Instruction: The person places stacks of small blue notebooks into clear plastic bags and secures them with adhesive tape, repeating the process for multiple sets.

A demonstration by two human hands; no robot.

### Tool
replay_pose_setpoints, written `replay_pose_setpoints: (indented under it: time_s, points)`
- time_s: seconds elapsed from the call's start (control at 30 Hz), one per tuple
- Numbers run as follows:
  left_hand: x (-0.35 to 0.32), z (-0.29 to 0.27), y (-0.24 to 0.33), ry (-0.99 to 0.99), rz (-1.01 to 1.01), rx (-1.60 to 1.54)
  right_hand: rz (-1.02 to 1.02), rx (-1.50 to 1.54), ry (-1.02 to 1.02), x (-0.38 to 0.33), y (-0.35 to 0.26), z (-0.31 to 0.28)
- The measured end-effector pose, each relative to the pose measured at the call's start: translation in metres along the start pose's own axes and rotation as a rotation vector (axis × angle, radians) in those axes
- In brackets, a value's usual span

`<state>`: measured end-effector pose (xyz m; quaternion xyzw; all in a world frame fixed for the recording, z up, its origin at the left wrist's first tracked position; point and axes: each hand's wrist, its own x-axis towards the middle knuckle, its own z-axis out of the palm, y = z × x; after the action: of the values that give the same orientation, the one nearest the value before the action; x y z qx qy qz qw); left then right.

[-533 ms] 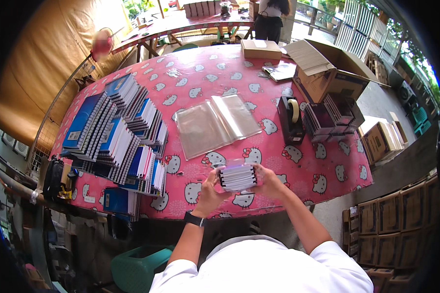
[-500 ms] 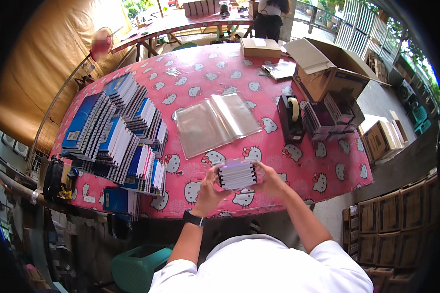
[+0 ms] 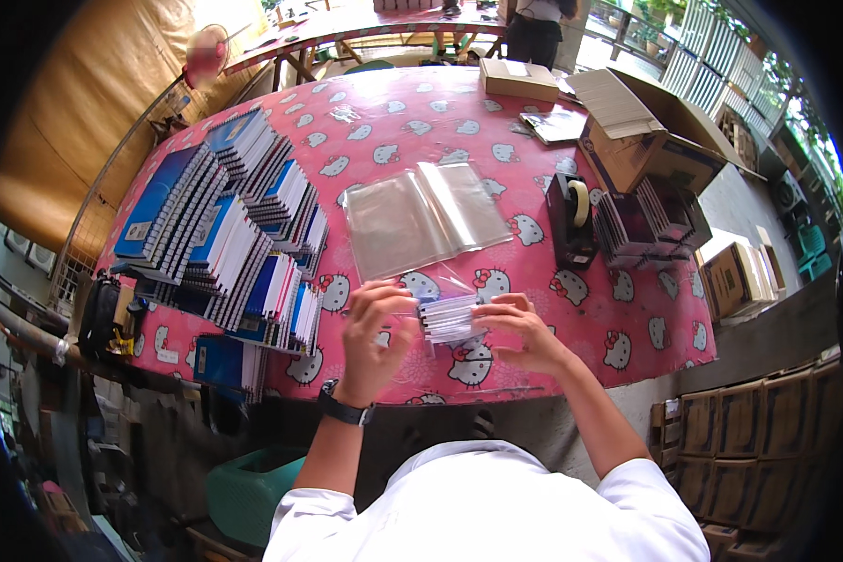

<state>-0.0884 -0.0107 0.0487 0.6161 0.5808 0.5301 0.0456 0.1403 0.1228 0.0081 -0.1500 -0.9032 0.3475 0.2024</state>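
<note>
A small stack of white-paged notebooks [image 3: 448,321] in clear plastic lies near the front middle of the pink patterned table [image 3: 412,384]. Just left of it, my left hand [image 3: 373,339] is raised with its fingers apart and nothing in them. At the stack's right end is my right hand [image 3: 525,333], fingers stretched out; whether the fingertips touch it I cannot tell. Flat clear plastic sleeves [image 3: 393,225] lie behind the stack. Several piles of blue spiral notebooks [image 3: 169,225] stand to the left.
A black tape dispenser [image 3: 569,225] is at the right, beside dark notebooks in clear wrapping [image 3: 632,234]. Behind those stands an open cardboard box [image 3: 642,155]. A closed carton [image 3: 520,82] sits at the far edge. A green stool [image 3: 253,496] is below the table, left of me.
Both hands gripped the sides of the notebook stack before; now the left hand has come away and the right hand's fingers have straightened. The whole view has shifted slightly.
</note>
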Motion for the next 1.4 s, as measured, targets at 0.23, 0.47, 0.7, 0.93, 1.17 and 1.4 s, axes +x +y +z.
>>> replay_pose_setpoints:
  time_s: [0.23, 0.47, 0.7, 0.93, 1.17, 1.4]
  points:
    - [-0.05, 0.008, -0.039, -0.456, 0.019, 0.21, -0.056, -0.099, -0.26, 0.015, 0.006, -0.005]
    - [-0.031, 0.007, -0.041, -0.636, 0.071, 0.246, -0.076, -0.091, -0.381, 0.026, 0.005, -0.012]
    - [-0.056, 0.009, -0.048, -0.318, -0.002, 0.101, -0.101, -0.038, -0.132, 0.018, 0.007, -0.039]
    - [-0.052, 0.01, -0.041, -0.509, -0.005, 0.149, -0.082, -0.106, -0.396, 0.029, 0.009, -0.02]
    - [-0.036, 0.026, -0.04, -0.625, 0.067, 0.185, -0.087, -0.156, -0.514, 0.034, 0.01, -0.014]
    - [-0.031, 0.029, -0.035, -0.587, 0.069, 0.198, 0.287, 0.732, -0.019, 0.051, 0.033, 0.016]
